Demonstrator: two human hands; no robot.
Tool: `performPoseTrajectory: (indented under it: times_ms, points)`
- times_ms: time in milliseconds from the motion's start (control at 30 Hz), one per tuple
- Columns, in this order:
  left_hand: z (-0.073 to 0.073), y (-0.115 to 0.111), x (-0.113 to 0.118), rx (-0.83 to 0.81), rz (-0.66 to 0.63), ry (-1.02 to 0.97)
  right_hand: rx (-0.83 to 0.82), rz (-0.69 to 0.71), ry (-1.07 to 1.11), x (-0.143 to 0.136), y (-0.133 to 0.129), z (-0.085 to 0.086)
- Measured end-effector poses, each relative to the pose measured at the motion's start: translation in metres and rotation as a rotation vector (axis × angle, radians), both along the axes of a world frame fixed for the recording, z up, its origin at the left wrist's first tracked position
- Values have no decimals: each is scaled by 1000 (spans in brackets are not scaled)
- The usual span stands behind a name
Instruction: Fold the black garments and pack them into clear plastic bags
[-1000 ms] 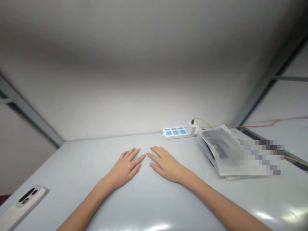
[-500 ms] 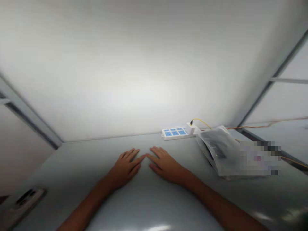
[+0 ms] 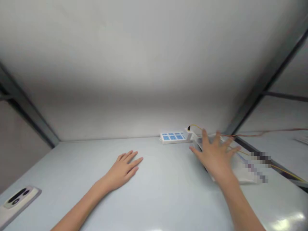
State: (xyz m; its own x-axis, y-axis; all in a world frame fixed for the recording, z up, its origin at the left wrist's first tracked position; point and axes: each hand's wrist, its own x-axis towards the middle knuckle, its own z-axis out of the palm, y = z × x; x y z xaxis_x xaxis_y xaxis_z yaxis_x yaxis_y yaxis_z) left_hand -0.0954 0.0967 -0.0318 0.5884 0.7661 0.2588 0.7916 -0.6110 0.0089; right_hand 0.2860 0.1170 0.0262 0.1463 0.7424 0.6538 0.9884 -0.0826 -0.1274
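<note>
My left hand (image 3: 124, 168) lies flat on the pale table (image 3: 154, 195), fingers stretched out and holding nothing. Over on the right, my right hand (image 3: 215, 157) spreads its fingers wide above a translucent plastic bag (image 3: 243, 171) and hides much of it. Whether the palm touches the bag I cannot tell. Something dark shows inside the bag near its left edge. Just left of the right hand, a white power strip (image 3: 172, 137) with blue sockets sits against the wall, with a white adapter (image 3: 188, 134) plugged into its right end.
A white phone (image 3: 20, 202) lies camera side up at the table's left edge. From the adapter a yellow cable (image 3: 196, 125) runs right behind the bag. Grey metal posts (image 3: 250, 109) frame the white wall (image 3: 134, 80); a reddish cable (image 3: 271, 131) crosses at the right.
My right hand has left the tabletop beside my left hand and moved right, over the plastic bag, with its fingers spread. My left hand has stayed in about the same place.
</note>
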Motion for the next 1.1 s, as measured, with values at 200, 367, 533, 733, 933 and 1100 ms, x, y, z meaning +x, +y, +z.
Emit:
performPoseTrajectory:
  times_ms: [200,367,533,733,933,1100]
  points:
    - [-1,0,0,33,1,-14,-135,-86,-14,32,-2,-9]
    - [-2,-1,0,21,1,13,83,206,44,14,-9,28]
    - [12,-6,3,238,2,-129,17,681,-111,-38,-10,21]
    - [33,-23,12,458,-236,-257,-437,1003,22,-117,-17,-26]
    - [34,-30,24,468,-307,-178,-477,1100,433,-103,10,-9]
    - [34,-32,27,437,-321,-102,-451,953,361,-102,45,-19]
